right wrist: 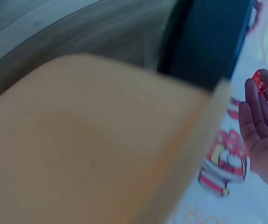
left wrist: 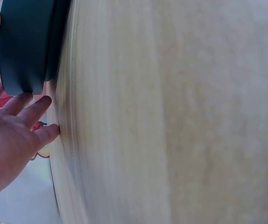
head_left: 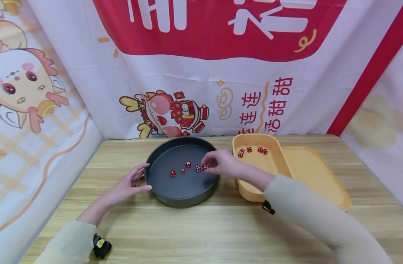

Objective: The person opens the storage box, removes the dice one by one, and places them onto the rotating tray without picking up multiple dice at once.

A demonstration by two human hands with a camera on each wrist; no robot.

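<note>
A round dark grey pan [head_left: 178, 196] stands on the table with several red dice in it, one of them a die [head_left: 173, 173] left of the pan's middle. My left hand [head_left: 130, 185] is at the pan's left side, fingers spread and loosely bent, fingertips touching its wall [left wrist: 24, 46]. Over the pan's right part, my right hand [head_left: 226, 164] pinches a red die [right wrist: 259, 81] with white dots between thumb and fingertips. Right of the pan is a yellow box [head_left: 251, 196], with several more red dice [head_left: 249, 149] near its far end.
A flat yellow lid [head_left: 317, 172] lies to the right of the box, partly under the right forearm. Behind the wooden table [head_left: 188, 234] hangs a printed cloth [head_left: 201, 73], and another covers the left side. Each wrist wears a small black device [head_left: 102, 246].
</note>
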